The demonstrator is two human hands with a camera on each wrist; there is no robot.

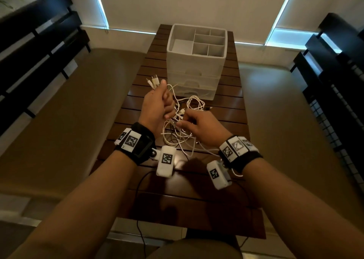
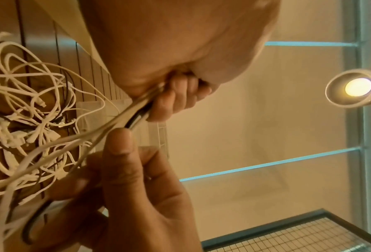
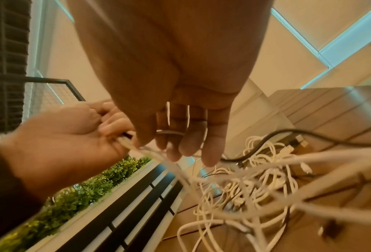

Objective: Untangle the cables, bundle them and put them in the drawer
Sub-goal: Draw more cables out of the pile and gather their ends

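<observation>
A tangle of white cables (image 1: 189,109) with a few black ones lies on the dark wooden slatted table (image 1: 226,119), in front of a white drawer unit (image 1: 195,71) whose drawers look closed. My left hand (image 1: 157,105) is raised over the table and grips a bunch of cable ends in its fist; their plugs (image 1: 153,81) stick up above it. In the left wrist view the strands (image 2: 107,129) run taut out of the left hand (image 2: 176,102). My right hand (image 1: 194,124) pinches strands just below the left fist. White strands cross my right hand's curled fingers (image 3: 191,145), with the tangle (image 3: 255,184) beneath.
The drawer unit's top is an open tray with dividers (image 1: 199,40). A thin black lead (image 1: 140,180) trails over the table's near end. Dark slatted benches (image 1: 39,48) flank the table on both sides, with tan floor (image 1: 88,101) between. A wire-mesh panel (image 2: 299,238) stands nearby.
</observation>
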